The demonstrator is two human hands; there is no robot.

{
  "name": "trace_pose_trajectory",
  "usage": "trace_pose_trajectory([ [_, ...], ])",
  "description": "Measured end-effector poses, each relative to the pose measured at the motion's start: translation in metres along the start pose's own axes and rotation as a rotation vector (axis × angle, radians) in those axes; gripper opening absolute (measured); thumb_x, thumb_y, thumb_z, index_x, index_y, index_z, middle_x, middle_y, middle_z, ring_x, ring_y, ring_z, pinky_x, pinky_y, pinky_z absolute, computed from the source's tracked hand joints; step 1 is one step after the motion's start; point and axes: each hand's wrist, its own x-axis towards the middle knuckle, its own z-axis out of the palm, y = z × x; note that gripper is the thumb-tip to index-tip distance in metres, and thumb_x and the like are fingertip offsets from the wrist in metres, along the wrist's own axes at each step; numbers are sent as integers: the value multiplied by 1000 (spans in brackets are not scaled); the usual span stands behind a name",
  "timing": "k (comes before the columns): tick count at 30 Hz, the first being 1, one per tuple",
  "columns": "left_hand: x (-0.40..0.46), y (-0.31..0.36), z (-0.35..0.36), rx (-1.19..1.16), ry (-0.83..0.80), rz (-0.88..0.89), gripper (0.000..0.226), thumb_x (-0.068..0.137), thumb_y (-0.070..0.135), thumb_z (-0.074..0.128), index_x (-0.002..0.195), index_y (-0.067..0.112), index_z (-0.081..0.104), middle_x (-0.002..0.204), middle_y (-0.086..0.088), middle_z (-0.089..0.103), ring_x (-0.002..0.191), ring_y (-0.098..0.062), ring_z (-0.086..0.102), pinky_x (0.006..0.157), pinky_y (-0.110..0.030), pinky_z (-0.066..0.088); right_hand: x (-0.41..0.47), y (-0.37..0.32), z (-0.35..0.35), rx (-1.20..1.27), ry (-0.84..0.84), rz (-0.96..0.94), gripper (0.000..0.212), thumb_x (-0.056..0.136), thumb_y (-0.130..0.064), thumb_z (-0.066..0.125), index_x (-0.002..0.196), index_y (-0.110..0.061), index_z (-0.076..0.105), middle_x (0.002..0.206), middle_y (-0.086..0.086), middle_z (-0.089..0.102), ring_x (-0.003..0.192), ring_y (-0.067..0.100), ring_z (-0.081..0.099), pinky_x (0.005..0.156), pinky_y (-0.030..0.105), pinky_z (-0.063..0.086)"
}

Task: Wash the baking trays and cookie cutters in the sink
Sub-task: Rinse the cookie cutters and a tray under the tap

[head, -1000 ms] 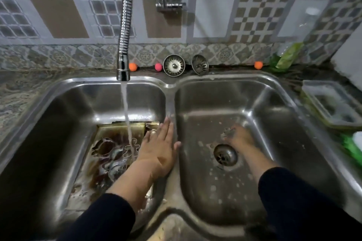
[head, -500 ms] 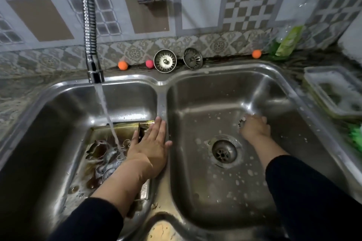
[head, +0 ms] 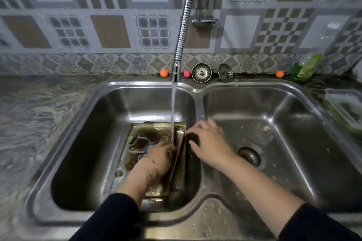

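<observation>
A: What is filling most of the view?

B: A steel double sink [head: 197,92] is sitting in a patterned stone counter [head: 39,115], with a tiled wall [head: 109,6] running along the far side. A flexible faucet [head: 183,25] is hanging over the left basin and water [head: 173,107] is pouring straight down from it.

A: Where are the baking trays lying?

B: They are lying in the left basin, towards its right side. The bottom tray [head: 135,154] is sitting flat and holding brownish water, while another tray [head: 179,154] is tilting up on edge along its right rim.

A: What are the hands doing?

B: The left hand [head: 158,160] is reaching down into the tray beside the tilted one; its fingers are blurred, so I cannot tell whether it is gripping anything. The right hand [head: 210,143] is crossing over the divider, fingers curling down just right of the tilted tray. The two hands are staying near each other but apart.

A: And the cookie cutters?

B: One cookie cutter [head: 140,143] is sitting in the flat tray, just left of the left hand.

A: Anything small along the far edge?

B: Two sink strainers [head: 201,72] are leaning there, near a green bottle [head: 307,66] on the right.
</observation>
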Motion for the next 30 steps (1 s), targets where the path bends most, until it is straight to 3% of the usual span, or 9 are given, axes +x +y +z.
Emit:
trace_pose_trajectory([
  [4, -20, -42, -7, 21, -62, -295, 51, 95, 26, 47, 144, 25, 34, 148, -8, 34, 132, -30, 39, 111, -43, 33, 5, -42, 59, -96, -345, -87, 37, 91, -12, 55, 126, -23, 58, 132, 3, 51, 124, 25, 40, 107, 42, 35],
  [6, -21, -52, -4, 16, -74, -343, 49, 95, 33, 47, 141, 18, 38, 147, -12, 36, 132, -30, 40, 111, -41, 34, 12, -50, 91, -169, -468, -125, 43, 87, -7, 58, 128, -20, 56, 136, 6, 44, 129, 28, 36, 106, 45, 36],
  [11, -15, -66, 5, -72, -20, -346, 42, 92, 26, 50, 132, 15, 48, 137, -11, 47, 121, -29, 51, 104, -43, 42, 31, -58, 128, -370, -482, -211, 32, 88, -21, 58, 120, -18, 61, 132, 7, 42, 123, 28, 38, 94, 40, 40],
  [15, -14, -63, -11, -31, -32, -314, 42, 100, 34, 35, 139, 21, 43, 151, -13, 29, 134, -31, 39, 111, -45, 32, 46, -55, 116, 83, -368, 83, 8, 90, -28, 60, 91, -26, 68, 103, -6, 66, 96, 16, 60, 84, 32, 46],
  [17, -14, -53, -23, -314, -31, -278, 45, 100, 46, 28, 140, 30, 40, 146, -9, 40, 130, -30, 44, 108, -49, 36, 50, -51, 96, 373, -276, 263, 9, 92, -26, 59, 91, -25, 68, 89, -7, 68, 81, 11, 62, 76, 27, 49],
  [19, -14, -36, -30, -809, -92, -241, 41, 99, 50, 29, 132, 31, 47, 124, -7, 59, 113, -28, 57, 96, -51, 49, 46, -48, 77, 680, -216, 405, 13, 93, -18, 57, 95, -21, 70, 78, -3, 67, 67, 10, 60, 67, 24, 49],
  [22, -8, -9, -28, -1197, -186, -285, 34, 99, 47, 36, 123, 24, 45, 99, -4, 62, 88, -21, 64, 77, -44, 58, 31, -45, 60, 872, -156, 451, 16, 94, -13, 56, 102, -17, 69, 75, -2, 67, 59, 8, 58, 67, 23, 48],
  [27, 6, 14, -25, -1454, -301, -422, 31, 99, 36, 37, 93, 11, 54, 57, -5, 59, 50, -15, 45, 53, -26, 47, 7, -48, 46, 914, -99, 449, 14, 92, -3, 56, 99, -9, 66, 76, 7, 65, 63, 14, 60, 54, 17, 49],
  [30, 5, 16, -25, -1466, -262, -376, 38, 100, 46, 32, 97, 18, 57, 73, -7, 66, 63, -19, 58, 65, -34, 54, 2, -49, 43, 821, -115, 409, 12, 89, -2, 61, 93, -12, 66, 81, 9, 66, 68, 13, 63, 55, 15, 50],
])
